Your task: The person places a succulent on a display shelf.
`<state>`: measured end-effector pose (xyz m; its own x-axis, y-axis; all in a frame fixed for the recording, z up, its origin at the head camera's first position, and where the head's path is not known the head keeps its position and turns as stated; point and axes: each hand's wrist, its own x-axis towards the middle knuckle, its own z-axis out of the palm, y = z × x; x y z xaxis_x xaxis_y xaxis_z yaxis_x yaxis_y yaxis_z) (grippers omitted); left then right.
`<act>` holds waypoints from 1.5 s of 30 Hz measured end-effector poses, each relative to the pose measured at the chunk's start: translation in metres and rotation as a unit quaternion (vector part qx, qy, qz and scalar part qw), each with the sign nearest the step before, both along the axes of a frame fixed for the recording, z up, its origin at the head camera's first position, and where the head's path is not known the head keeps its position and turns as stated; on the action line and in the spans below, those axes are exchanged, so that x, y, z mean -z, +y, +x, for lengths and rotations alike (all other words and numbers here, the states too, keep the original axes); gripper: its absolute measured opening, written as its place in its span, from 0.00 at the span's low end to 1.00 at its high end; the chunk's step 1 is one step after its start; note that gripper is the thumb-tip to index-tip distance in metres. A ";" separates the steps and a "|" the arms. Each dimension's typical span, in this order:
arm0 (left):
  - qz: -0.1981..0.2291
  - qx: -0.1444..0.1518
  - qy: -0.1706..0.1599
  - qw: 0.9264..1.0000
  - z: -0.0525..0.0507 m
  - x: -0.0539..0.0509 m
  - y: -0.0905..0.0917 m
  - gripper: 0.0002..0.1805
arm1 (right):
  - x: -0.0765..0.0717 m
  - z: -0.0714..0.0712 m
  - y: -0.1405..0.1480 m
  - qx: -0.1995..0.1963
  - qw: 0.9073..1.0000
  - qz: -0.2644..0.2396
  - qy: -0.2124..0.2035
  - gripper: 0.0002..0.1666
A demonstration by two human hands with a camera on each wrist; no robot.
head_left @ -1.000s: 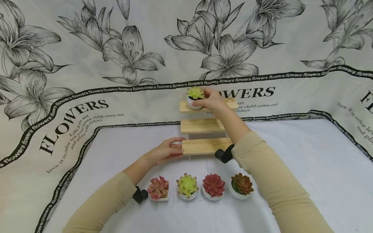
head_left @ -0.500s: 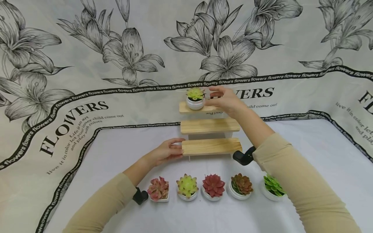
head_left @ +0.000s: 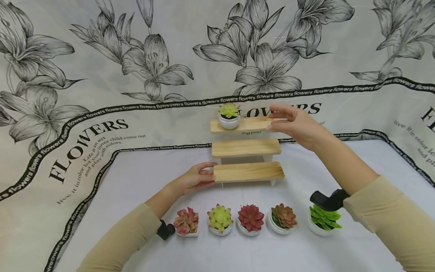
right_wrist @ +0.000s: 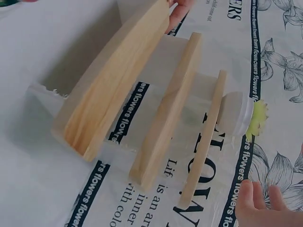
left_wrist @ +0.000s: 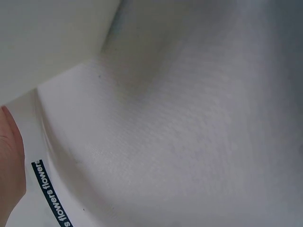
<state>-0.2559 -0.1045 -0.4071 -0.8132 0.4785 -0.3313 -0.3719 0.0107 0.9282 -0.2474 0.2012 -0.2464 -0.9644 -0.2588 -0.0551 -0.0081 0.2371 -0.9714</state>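
A three-step wooden display stand (head_left: 248, 172) rises in the middle of the head view. My left hand (head_left: 195, 177) grips the left end of its lowest board, and some of its fingers (right_wrist: 177, 16) show past that board in the right wrist view. On the left part of the top board sits a yellow-green succulent in a round white pot (head_left: 229, 116), upright. My right hand (head_left: 299, 124) is to the right of that pot, by the top board's right end, its fingers extended and holding nothing. The right wrist view shows a gap between this hand and the board.
In front of the stand, several potted succulents stand in a row: pink (head_left: 186, 222), yellow-green (head_left: 220, 220), red (head_left: 250, 220), brown (head_left: 283, 218) and bright green (head_left: 324, 220). A flower-printed cloth (head_left: 170, 124) hangs behind the white tabletop (head_left: 153, 249).
My right hand has let go of the yellow-green succulent's pot and moved right, leaving it on the top board. The bright green succulent has come into view. My left hand stays put.
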 end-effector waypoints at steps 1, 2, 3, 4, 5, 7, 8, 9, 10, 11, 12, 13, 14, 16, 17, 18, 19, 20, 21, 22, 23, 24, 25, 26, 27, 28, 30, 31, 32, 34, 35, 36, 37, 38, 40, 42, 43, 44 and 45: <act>0.000 0.000 0.000 1.000 0.000 0.000 0.000 0.31 | 0.001 0.003 0.005 -0.001 1.000 0.004 -0.001 0.44; 0.001 -0.001 -0.001 1.000 0.000 0.000 0.001 0.31 | 0.003 0.006 0.011 -0.002 1.000 0.010 0.000 0.44; 0.001 -0.002 -0.002 1.000 0.001 0.000 0.001 0.31 | 0.004 0.010 0.016 -0.003 1.000 0.017 0.000 0.43; 0.001 -0.003 -0.002 1.000 0.001 0.000 0.001 0.31 | 0.006 0.012 0.021 -0.006 1.000 0.024 0.004 0.43; 0.001 -0.005 -0.003 1.000 0.000 0.000 0.002 0.31 | 0.007 0.015 0.027 -0.012 1.000 0.028 0.007 0.43; 0.002 -0.005 -0.003 1.000 0.001 0.000 0.002 0.30 | 0.011 0.022 0.037 -0.013 0.999 0.030 0.015 0.40; 0.003 -0.004 -0.002 1.000 0.001 0.000 0.002 0.30 | 0.012 0.026 0.043 -0.015 0.999 0.030 0.019 0.39; 0.004 -0.003 -0.003 1.000 0.001 0.000 0.002 0.30 | 0.014 0.029 0.048 -0.017 0.999 0.027 0.024 0.38; 0.004 -0.003 -0.003 1.000 0.001 0.000 0.002 0.30 | 0.017 0.032 0.054 -0.022 0.999 0.018 0.030 0.36; 0.004 -0.002 -0.002 1.000 0.001 0.000 0.003 0.30 | 0.019 0.035 0.060 -0.030 0.999 0.006 0.035 0.35; 0.004 -0.002 -0.002 1.000 0.001 0.000 0.003 0.30 | 0.022 0.038 0.065 -0.033 0.999 -0.006 0.041 0.34; 0.004 -0.002 -0.002 1.000 0.001 0.000 0.003 0.30 | 0.024 0.041 0.071 -0.043 0.998 -0.018 0.046 0.34; 0.003 -0.003 -0.001 1.000 0.001 0.000 0.004 0.30 | 0.027 0.044 0.076 -0.050 0.997 -0.026 0.052 0.35; 0.001 -0.005 0.000 1.000 0.001 0.001 0.004 0.30 | 0.033 0.050 0.086 -0.063 0.995 -0.041 0.061 0.36; 0.000 -0.006 0.000 1.000 0.001 0.001 0.005 0.30 | 0.036 0.054 0.090 -0.066 0.995 -0.042 0.066 0.36; 0.000 -0.007 0.000 1.000 0.001 0.001 0.005 0.30 | 0.039 0.058 0.095 -0.071 0.994 -0.044 0.071 0.37; 0.000 -0.006 0.001 1.000 0.001 0.001 0.005 0.30 | 0.042 0.061 0.099 -0.077 0.993 -0.048 0.074 0.37; 0.000 -0.005 0.003 1.000 0.001 0.001 0.005 0.30 | 0.044 0.065 0.103 -0.083 0.992 -0.050 0.078 0.37; 0.001 -0.003 0.003 1.000 0.002 0.001 0.005 0.30 | 0.047 0.069 0.107 -0.089 0.991 -0.052 0.081 0.37; 0.001 -0.002 0.003 1.000 0.002 0.001 0.004 0.30 | 0.050 0.072 0.111 -0.096 0.990 -0.054 0.085 0.38; 0.001 -0.002 0.004 1.000 0.002 0.001 0.004 0.30 | 0.053 0.075 0.114 -0.104 0.989 -0.057 0.088 0.38; 0.000 -0.002 0.004 1.000 0.002 0.001 0.003 0.30 | 0.056 0.079 0.116 -0.109 0.988 -0.059 0.090 0.38; 0.000 -0.002 0.004 1.000 0.002 0.001 0.003 0.30 | 0.059 0.082 0.119 -0.113 0.988 -0.059 0.093 0.38; 0.000 -0.002 0.004 1.000 0.002 0.001 0.002 0.30 | 0.062 0.085 0.121 -0.117 0.987 -0.060 0.097 0.39; -0.001 -0.003 0.002 1.000 0.002 0.001 0.002 0.30 | 0.066 0.087 0.123 -0.124 0.985 -0.064 0.101 0.39; -0.001 -0.003 0.002 1.000 0.002 0.001 0.001 0.30 | 0.070 0.090 0.126 -0.132 0.983 -0.073 0.105 0.39; 0.000 -0.001 0.002 1.000 0.001 0.000 0.001 0.30 | 0.077 0.094 0.131 -0.147 0.979 -0.089 0.111 0.40; 0.000 0.000 0.002 1.000 0.001 0.000 0.001 0.30 | 0.081 0.096 0.134 -0.155 0.977 -0.094 0.113 0.41; 0.001 0.002 0.003 1.000 0.001 0.000 0.001 0.30 | 0.086 0.098 0.136 -0.163 0.975 -0.098 0.113 0.41; 0.001 0.003 0.004 1.000 0.001 0.000 0.001 0.30 | 0.095 0.101 0.140 -0.170 0.975 -0.092 0.111 0.41; 0.000 0.002 0.005 1.000 0.001 0.000 0.001 0.30 | 0.100 0.103 0.141 -0.174 0.975 -0.088 0.108 0.42; -0.001 0.001 0.005 1.000 0.001 0.000 0.001 0.30 | 0.105 0.104 0.142 -0.178 0.975 -0.084 0.103 0.42; -0.001 -0.001 0.004 1.000 0.001 0.000 0.001 0.30 | 0.110 0.106 0.143 -0.182 0.975 -0.081 0.097 0.42; -0.001 -0.002 0.003 1.000 0.001 0.000 0.001 0.30 | 0.116 0.107 0.144 -0.190 0.974 -0.082 0.091 0.42; -0.002 -0.003 0.001 1.000 0.001 0.000 0.001 0.30 | 0.126 0.110 0.146 -0.203 0.972 -0.089 0.073 0.42; 0.000 -0.001 0.000 1.000 0.002 0.000 0.001 0.30 | 0.134 0.112 0.148 -0.218 0.969 -0.099 0.060 0.41; 0.001 0.000 0.000 1.000 0.002 0.000 0.001 0.30 | 0.138 0.113 0.148 -0.226 0.967 -0.104 0.054 0.41; 0.002 0.000 0.000 1.000 0.002 0.000 0.000 0.30 | 0.141 0.113 0.149 -0.233 0.965 -0.108 0.048 0.41; 0.002 -0.001 0.000 1.000 0.002 0.000 0.000 0.30 | 0.143 0.114 0.149 -0.234 0.965 -0.110 0.038 0.41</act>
<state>-0.2535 -0.1049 -0.4068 -0.8142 0.4784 -0.3290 -0.3717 0.0058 0.9283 -0.1338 0.3505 -0.3895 -0.7376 -0.6649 0.1175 -0.1387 -0.0211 -0.9901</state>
